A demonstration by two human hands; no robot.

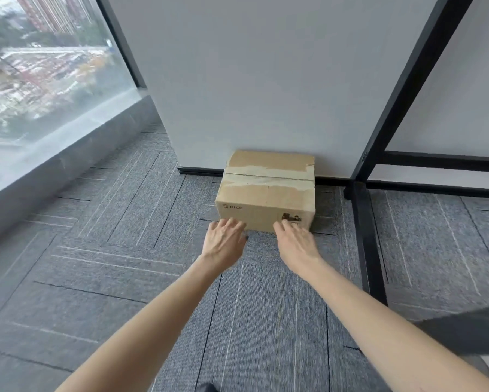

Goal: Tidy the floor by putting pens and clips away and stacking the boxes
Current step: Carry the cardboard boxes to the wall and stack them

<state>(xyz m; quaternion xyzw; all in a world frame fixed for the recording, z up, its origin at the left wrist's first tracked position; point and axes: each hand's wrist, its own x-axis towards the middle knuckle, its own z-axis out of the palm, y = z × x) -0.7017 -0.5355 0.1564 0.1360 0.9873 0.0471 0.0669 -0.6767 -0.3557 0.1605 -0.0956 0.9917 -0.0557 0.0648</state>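
Note:
A brown cardboard box [267, 190], taped along its top seam and printed "PICO" on the near side, sits on the grey carpet against the white wall. My left hand [224, 241] reaches toward the box's near left corner with fingers spread, its fingertips at the box's lower edge. Over by the near right corner is my right hand [295, 241], also flat and spread, with fingertips touching the box's front face. Neither hand holds anything. No pens or clips are in view.
A white pillar wall [251, 80] stands behind the box. A floor-to-ceiling window [39, 66] with a grey sill runs along the left. A black metal frame [367, 236] stands on the carpet just right of the box.

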